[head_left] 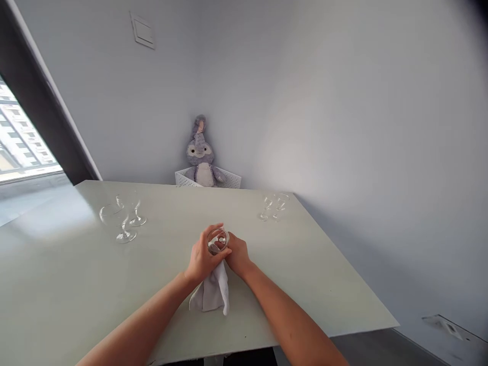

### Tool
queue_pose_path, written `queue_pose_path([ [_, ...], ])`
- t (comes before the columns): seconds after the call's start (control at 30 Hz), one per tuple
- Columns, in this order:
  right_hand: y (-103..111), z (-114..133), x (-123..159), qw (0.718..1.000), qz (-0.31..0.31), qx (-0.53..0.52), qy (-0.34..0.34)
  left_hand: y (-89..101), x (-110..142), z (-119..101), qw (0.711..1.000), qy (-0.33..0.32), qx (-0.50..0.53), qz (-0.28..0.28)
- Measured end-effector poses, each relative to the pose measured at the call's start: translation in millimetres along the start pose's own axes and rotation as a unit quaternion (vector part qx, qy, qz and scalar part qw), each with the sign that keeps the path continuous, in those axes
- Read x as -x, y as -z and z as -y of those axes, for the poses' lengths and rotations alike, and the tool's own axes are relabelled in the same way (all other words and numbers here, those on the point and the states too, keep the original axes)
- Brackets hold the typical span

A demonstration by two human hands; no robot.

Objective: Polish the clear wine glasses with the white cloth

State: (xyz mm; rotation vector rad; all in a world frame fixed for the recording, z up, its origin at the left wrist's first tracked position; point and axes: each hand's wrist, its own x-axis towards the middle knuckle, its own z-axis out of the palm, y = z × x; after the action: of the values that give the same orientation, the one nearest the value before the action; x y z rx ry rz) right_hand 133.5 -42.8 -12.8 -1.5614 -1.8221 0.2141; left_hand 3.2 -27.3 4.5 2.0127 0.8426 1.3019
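Observation:
My left hand (201, 256) is curled around a small clear stemmed glass (218, 230), its round edge turned up toward me. Close against it on the right, my right hand (238, 253) is closed, with its fingertips partly hidden behind the glass; it appears to grip a bunched part of a white cloth (213, 294). The loose end of this cloth hangs below my hands onto the table. Both hands are over the middle of the near half of the table.
Stemmed glasses (125, 235) stand on the pale table (171, 264) at the left. Two smaller stemmed glasses (277, 206) are at the back right. Behind the far edge, a purple plush rabbit (205, 173) sits in a white basket (232, 180) in the wall corner.

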Motion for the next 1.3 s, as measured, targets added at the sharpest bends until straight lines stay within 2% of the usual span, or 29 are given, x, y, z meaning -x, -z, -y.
queue_pose_path([
  [0.07, -1.1, -8.3, -3.2, 0.999, -0.01, -0.023, -0.03, -1.8, 0.0, 1.7, 0.999, 0.007, -0.038, 0.009],
  [0.17, 3.9, -29.0, -11.9, 0.99, -0.048, -0.051, -0.125, -2.6, -2.3, 8.9, 0.997, 0.028, -0.073, 0.019],
  [0.23, 9.4, -46.0, -18.0, 0.978, -0.075, -0.062, -0.187, -3.4, -3.0, 15.3, 0.995, 0.06, -0.075, 0.03],
  [0.33, 16.8, -70.1, -25.7, 0.964, -0.106, -0.068, -0.235, -5.0, -2.9, 24.0, 0.991, 0.117, -0.057, 0.044],
  [0.47, 23.1, -92.5, -36.5, 0.953, -0.13, -0.07, -0.265, -5.1, -4.8, 32.8, 0.987, 0.154, -0.015, 0.033],
  [0.63, 27.5, -106.9, -55.7, 0.945, -0.142, -0.071, -0.288, -2.7, -8.5, 43.1, 0.983, 0.184, 0.029, -0.012],
  [0.83, 29.1, -113.8, -70.7, 0.941, -0.147, -0.068, -0.298, -1.2, -8.8, 46.3, 0.98, 0.184, 0.056, -0.05],
  [1.03, 32.3, -110.3, -67.5, 0.935, -0.147, -0.066, -0.316, -0.1, -8.6, 46.3, 0.975, 0.204, 0.062, -0.057],
  [1.1, 34.0, -105.9, -60.0, 0.932, -0.146, -0.066, -0.326, 1.6, -10.2, 45.9, 0.972, 0.21, 0.063, -0.086],
  [1.17, 35.5, -99.5, -50.0, 0.932, -0.133, -0.073, -0.33, 6.2, -14.2, 46.1, 0.962, 0.216, 0.066, -0.151],
  [1.23, 36.2, -91.2, -39.5, 0.937, -0.097, -0.089, -0.322, 16.4, -21.1, 47.4, 0.939, 0.222, 0.064, -0.254],
  [1.3, 35.4, -81.2, -30.4, 0.945, -0.034, -0.113, -0.305, 34.0, -29.3, 49.5, 0.903, 0.212, 0.04, -0.372],
])
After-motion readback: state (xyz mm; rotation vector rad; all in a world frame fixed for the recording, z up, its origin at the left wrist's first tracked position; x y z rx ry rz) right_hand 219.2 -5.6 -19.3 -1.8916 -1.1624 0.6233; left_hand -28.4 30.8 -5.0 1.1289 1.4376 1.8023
